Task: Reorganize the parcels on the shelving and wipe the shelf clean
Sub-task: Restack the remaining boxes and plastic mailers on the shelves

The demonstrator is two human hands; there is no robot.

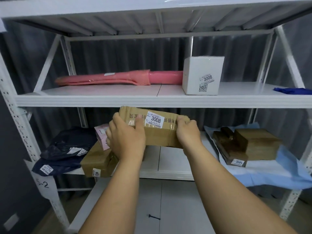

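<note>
**Holding a taped cardboard parcel between two shelves**

Gripping a brown cardboard parcel [157, 127] from both ends, the left hand [126, 139] wraps its left side with the thumb on the front face, and the right hand [188, 132] clasps its right end. The parcel is held in the air in front of the shelving, just below the front edge of the middle shelf [152, 100] and above the lower shelf [168, 168]. Its long axis runs left to right, roughly level. A white label reading 3008 faces the camera, and the printed characters beside it appear upside down.

On the middle shelf, a long pink wrapped parcel [118, 78] lies left to right along the back, its right end meeting a white box [202, 75] that also carries a 3008 label. A dark blue cloth [293, 90] sits at the far right, cut off by the frame.

On the lower shelf, two dark mailing bags [65, 149] are stacked at the left. Beside them sits another brown box [98, 161], with a small pink packet [101, 135] partly hidden behind the left hand. At the right, a brown wrapped parcel [246, 144] labelled 3004 rests on a pale blue sheet [270, 176] that hangs over the shelf edge.

The smaller labels are too blurred to read. A small dark object on the bottom shelf cannot be identified.
</note>
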